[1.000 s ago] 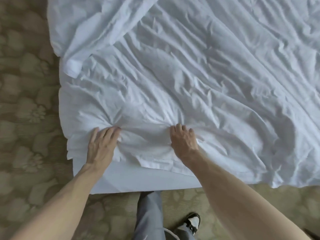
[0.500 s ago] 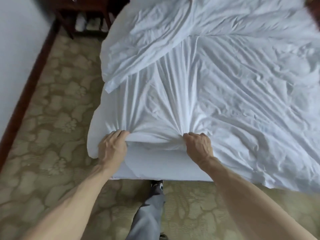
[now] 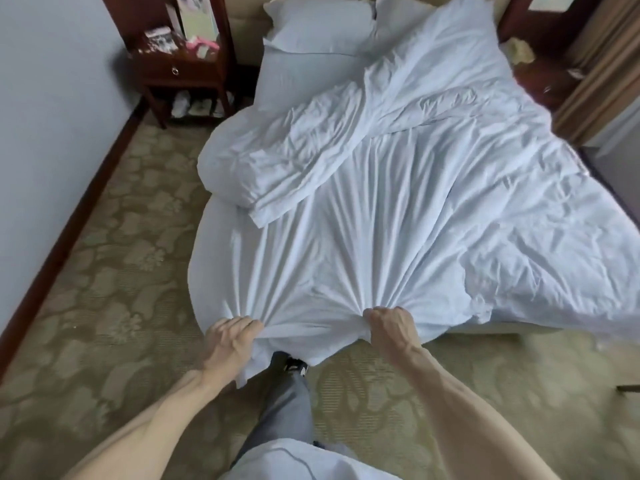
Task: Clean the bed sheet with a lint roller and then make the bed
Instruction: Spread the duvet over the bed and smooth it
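Both hands are clenched on the near edge of the sheet (image 3: 381, 244). My left hand (image 3: 230, 344) grips a bunch of it at the foot corner of the bed (image 3: 498, 329), and my right hand (image 3: 391, 327) grips a second bunch a little further right, knuckles up. Between the two fists the edge sags down over my shoe (image 3: 291, 362) and grey trouser leg (image 3: 284, 410).

Tight folds fan out from each fist toward the head of the bed, and the white cloth is creased all over. On the left side a part of it lies turned back on itself in a rumpled flap (image 3: 277, 164). Two pillows (image 3: 322, 26) lie side by side at the head. A dark nightstand (image 3: 180, 69) stands by the wall (image 3: 52, 98), with small things on top that I cannot make out. Patterned carpet (image 3: 104, 271) covers the floor, and a tan curtain (image 3: 595, 64) hangs at far right.
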`<action>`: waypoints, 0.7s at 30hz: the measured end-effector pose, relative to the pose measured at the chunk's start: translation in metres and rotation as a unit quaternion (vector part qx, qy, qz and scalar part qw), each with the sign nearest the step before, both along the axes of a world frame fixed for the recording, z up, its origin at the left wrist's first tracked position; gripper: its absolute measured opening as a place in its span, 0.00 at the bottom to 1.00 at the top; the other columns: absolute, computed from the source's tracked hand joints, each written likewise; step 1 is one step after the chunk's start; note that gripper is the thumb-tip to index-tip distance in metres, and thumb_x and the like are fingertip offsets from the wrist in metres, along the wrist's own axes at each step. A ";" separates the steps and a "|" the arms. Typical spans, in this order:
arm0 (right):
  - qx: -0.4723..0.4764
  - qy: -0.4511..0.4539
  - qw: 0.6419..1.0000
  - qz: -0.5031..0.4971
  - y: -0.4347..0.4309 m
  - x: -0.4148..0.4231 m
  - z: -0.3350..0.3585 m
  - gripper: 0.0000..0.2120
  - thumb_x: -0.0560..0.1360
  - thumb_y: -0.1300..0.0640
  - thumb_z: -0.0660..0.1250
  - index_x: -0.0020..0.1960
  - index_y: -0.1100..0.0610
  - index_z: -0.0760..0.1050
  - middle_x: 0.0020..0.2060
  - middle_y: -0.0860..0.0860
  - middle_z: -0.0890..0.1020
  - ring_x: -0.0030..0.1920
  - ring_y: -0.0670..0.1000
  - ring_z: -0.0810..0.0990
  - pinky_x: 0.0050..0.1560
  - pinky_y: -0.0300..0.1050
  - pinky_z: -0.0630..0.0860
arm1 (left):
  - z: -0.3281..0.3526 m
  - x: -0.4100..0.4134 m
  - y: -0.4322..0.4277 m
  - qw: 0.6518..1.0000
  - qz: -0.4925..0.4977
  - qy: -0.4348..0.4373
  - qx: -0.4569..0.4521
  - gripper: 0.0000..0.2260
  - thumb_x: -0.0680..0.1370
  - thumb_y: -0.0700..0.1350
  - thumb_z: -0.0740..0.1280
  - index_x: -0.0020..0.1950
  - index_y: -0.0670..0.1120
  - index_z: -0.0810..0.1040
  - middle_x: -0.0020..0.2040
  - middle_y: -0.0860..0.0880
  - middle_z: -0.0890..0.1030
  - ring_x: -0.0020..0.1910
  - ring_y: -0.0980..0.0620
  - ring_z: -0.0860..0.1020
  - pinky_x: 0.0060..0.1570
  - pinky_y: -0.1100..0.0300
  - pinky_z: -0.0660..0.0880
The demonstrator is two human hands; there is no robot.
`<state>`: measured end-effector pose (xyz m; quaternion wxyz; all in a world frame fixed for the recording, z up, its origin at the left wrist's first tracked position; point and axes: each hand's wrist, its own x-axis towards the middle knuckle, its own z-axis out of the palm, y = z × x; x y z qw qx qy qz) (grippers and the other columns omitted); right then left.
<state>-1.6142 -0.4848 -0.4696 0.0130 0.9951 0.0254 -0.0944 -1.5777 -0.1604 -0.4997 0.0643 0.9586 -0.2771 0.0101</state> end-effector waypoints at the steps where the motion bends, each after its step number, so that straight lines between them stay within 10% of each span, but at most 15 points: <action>1: -0.003 0.011 1.000 0.005 0.008 -0.011 0.001 0.18 0.64 0.70 0.71 0.35 0.52 0.67 0.30 0.51 0.81 0.28 0.55 0.78 0.33 0.44 0.69 | 0.004 -0.009 0.008 1.000 -0.007 0.004 0.018 0.20 0.56 0.30 0.78 0.39 0.48 0.79 0.32 0.53 0.76 0.30 0.49 0.77 0.32 0.58 0.72; 8: 0.008 0.162 0.986 -0.021 0.023 -0.056 0.000 0.14 0.74 0.69 0.61 0.53 0.58 0.81 0.45 0.54 0.83 0.50 0.58 0.83 0.49 0.49 0.77 | 0.018 -0.040 0.025 0.988 0.000 0.089 0.128 0.21 0.54 0.33 0.81 0.41 0.51 0.83 0.33 0.54 0.81 0.33 0.49 0.81 0.30 0.57 0.80; 13: 0.097 0.202 0.971 -0.077 -0.002 -0.071 0.016 0.15 0.80 0.56 0.63 0.66 0.52 0.77 0.60 0.54 0.80 0.60 0.57 0.79 0.60 0.50 0.76 | 0.027 -0.042 -0.005 0.969 -0.063 0.136 0.195 0.23 0.57 0.38 0.80 0.28 0.55 0.66 0.24 0.53 0.75 0.25 0.50 0.76 0.35 0.58 0.78; 21: 0.114 0.151 0.958 -0.215 -0.104 -0.101 0.050 0.06 0.78 0.55 0.62 0.46 0.52 0.78 0.44 0.51 0.80 0.47 0.56 0.79 0.42 0.45 0.72 | 0.046 0.013 -0.123 0.970 -0.190 0.051 0.141 0.20 0.57 0.44 0.85 0.24 0.49 0.73 0.21 0.52 0.73 0.20 0.51 0.73 0.37 0.57 0.77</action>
